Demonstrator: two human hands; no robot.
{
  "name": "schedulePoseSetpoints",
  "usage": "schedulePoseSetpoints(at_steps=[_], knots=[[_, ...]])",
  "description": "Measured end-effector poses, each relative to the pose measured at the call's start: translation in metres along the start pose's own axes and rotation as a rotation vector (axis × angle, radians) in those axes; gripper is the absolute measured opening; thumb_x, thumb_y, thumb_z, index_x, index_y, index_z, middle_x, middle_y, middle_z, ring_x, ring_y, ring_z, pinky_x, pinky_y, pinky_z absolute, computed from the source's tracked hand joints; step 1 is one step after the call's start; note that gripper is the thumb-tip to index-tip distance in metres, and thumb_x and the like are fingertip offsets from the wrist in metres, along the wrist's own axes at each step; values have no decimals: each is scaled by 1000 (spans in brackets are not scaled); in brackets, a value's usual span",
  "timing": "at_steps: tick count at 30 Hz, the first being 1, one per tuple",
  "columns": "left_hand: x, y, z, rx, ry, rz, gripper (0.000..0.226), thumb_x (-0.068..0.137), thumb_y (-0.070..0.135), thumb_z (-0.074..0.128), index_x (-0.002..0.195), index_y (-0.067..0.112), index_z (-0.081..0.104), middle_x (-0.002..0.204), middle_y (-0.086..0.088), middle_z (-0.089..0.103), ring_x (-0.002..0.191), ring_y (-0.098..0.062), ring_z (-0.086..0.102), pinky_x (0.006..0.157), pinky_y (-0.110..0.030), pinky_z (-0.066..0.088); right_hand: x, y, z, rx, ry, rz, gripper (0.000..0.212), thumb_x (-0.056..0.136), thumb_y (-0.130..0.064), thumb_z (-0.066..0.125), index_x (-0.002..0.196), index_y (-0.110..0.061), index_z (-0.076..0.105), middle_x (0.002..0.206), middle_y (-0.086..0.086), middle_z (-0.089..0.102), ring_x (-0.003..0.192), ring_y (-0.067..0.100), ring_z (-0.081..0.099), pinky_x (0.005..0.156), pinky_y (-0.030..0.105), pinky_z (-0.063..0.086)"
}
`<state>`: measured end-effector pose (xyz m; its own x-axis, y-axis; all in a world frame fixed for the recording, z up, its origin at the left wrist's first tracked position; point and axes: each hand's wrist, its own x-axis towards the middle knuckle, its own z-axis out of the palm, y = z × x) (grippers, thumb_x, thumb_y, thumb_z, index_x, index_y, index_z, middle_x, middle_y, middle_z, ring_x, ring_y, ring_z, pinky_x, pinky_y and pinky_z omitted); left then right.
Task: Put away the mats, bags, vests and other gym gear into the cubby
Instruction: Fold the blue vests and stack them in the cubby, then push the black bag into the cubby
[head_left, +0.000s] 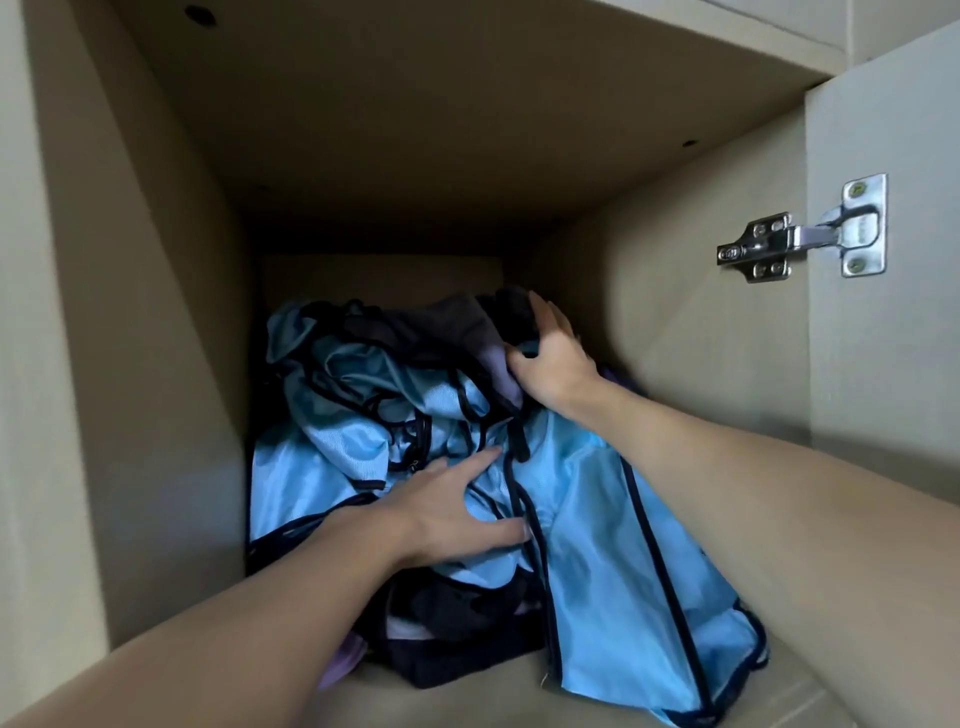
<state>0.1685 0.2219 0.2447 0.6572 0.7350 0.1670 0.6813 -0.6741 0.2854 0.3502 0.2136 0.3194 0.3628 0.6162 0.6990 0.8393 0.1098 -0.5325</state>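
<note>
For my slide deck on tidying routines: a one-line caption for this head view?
Both hands, left and right, press a pile of light blue vests into a beige cubby.

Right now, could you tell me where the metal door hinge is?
In the head view, the metal hinge is at upper right, on the cubby's right wall, above the right hand.

Both hands inside cubby: left hand flat on blue vests, right hand gripping purple cloth.
</note>
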Motion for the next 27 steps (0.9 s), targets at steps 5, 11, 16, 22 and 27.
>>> schedulePoseSetpoints(at_steps=[5, 11, 16, 22, 27], knots=[[-3, 3, -1, 19, 6, 3, 97, 70, 81, 59, 150, 56, 9, 159, 0, 27, 147, -24, 26, 117, -37, 27, -29, -3, -10, 77, -10, -69, 69, 93, -32, 55, 153, -24, 22, 159, 6, 24, 145, 27, 28, 117, 48, 26], [-18, 9, 8, 37, 74, -28, 99, 69, 85, 55, 151, 54, 8, 161, -6, 20, 148, -30, 24, 119, -42, 24, -110, 8, -31, 60, 20, -141, 47, 96, -24, 53, 142, -16, 43, 148, 0, 40, 132, 22, 44, 112, 40, 34], [-58, 28, 24, -84, 278, -33, 92, 65, 78, 53, 148, 45, 31, 160, -5, 17, 148, -30, 21, 118, -52, 24, -192, 36, -56, 41, 114, -111, 23, 86, -11, 55, 108, -14, 62, 116, 0, 54, 104, 24, 57, 99, 42, 42], [-135, 86, 94, -67, 494, 234, 56, 74, 50, 49, 124, 27, 58, 134, -5, 45, 125, -27, 48, 106, -53, 39, -309, 94, -90, -2, 123, 46, 22, 74, -9, 53, 91, -11, 66, 95, 0, 53, 90, 24, 58, 84, 36, 45], [-168, 144, 181, -194, 245, 408, 35, 81, 37, 58, 112, 22, 64, 122, -3, 57, 113, -24, 54, 99, -40, 44, -419, 165, -126, -46, -101, 388, 16, 86, 1, 55, 87, -14, 62, 98, 6, 60, 88, 23, 60, 84, 33, 50]])
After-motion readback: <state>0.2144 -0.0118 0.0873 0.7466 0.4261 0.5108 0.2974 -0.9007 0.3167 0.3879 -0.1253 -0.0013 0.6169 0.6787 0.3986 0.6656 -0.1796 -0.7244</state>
